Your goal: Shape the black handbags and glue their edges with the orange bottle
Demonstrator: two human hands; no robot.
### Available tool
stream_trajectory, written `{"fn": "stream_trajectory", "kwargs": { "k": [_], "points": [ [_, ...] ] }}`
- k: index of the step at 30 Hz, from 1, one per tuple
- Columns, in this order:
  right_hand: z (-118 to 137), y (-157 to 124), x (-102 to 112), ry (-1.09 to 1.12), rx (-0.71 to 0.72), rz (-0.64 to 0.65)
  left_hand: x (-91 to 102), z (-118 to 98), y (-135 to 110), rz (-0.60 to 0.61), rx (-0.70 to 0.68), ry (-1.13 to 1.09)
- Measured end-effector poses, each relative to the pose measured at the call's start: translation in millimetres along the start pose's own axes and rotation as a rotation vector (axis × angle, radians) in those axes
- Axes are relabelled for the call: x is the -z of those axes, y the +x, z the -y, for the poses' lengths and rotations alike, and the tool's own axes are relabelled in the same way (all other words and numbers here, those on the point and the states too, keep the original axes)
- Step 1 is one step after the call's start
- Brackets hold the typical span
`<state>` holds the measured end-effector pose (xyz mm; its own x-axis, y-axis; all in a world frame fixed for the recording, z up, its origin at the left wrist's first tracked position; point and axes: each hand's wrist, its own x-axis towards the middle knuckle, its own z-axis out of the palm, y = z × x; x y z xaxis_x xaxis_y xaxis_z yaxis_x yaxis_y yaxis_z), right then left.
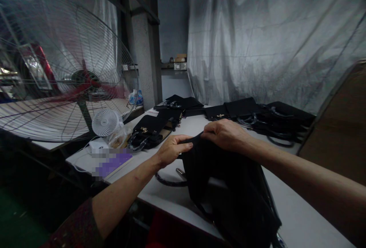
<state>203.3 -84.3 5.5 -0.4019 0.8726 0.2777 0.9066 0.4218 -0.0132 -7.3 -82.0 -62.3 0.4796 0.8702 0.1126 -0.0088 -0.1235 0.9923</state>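
A black handbag (237,194) stands tilted at the front of the white table (303,202), its dark inside facing me. My left hand (173,149) pinches the bag's upper edge at its left corner, thumb and fingers closed on the fabric. Along the same edge, a little to the right, my right hand (224,134) grips it with bent fingers. A wrapped black handle (171,181) sticks out from the bag's left side over the table. Beside that handle lies a small metal-looking piece (180,172), too dark to identify. The bag's lower part runs out of view.
More black handbags (148,126) lie on the table's left, with others (243,107) along the back right. A small white fan (107,122) and a purple booklet (116,164) sit at the left edge. A large caged fan (82,80) stands farther left; a cardboard box (337,126) rises at right.
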Motion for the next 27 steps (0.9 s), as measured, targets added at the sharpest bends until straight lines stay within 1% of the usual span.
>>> {"fn": "stream_trajectory", "kwargs": {
  "k": [2,3,6,8,9,11,14,19,24,27],
  "points": [
    [2,1,-1,-0.026,-0.008,-0.007,-2.7,0,1,-0.017,-0.022,0.086],
    [3,1,-1,-0.038,-0.012,-0.009,-5.0,0,1,-0.044,-0.039,0.158],
    [4,4,-3,-0.047,-0.017,-0.011,-12.5,-3,2,-0.193,-0.156,0.449],
    [1,5,-5,0.003,-0.023,-0.005,-15.0,-6,2,-0.285,-0.252,0.606],
    [-3,5,-5,0.049,-0.027,0.0,-14.8,-7,2,-0.314,-0.286,0.651],
    [-10,3,-6,0.146,-0.036,0.0,-11.6,-7,1,-0.329,-0.299,0.664],
    [-20,-1,-4,0.212,-0.062,-0.013,-4.1,-6,-2,-0.289,-0.287,0.611],
    [-17,-3,1,0.167,-0.127,0.003,-0.9,-4,-6,-0.247,-0.299,0.578],
    [-14,1,-1,0.13,-0.113,-0.076,-3.9,-5,-8,-0.223,-0.295,0.574],
    [-15,1,-3,0.111,-0.101,-0.07,-4.0,-4,-8,-0.215,-0.293,0.552]
  ]
}}
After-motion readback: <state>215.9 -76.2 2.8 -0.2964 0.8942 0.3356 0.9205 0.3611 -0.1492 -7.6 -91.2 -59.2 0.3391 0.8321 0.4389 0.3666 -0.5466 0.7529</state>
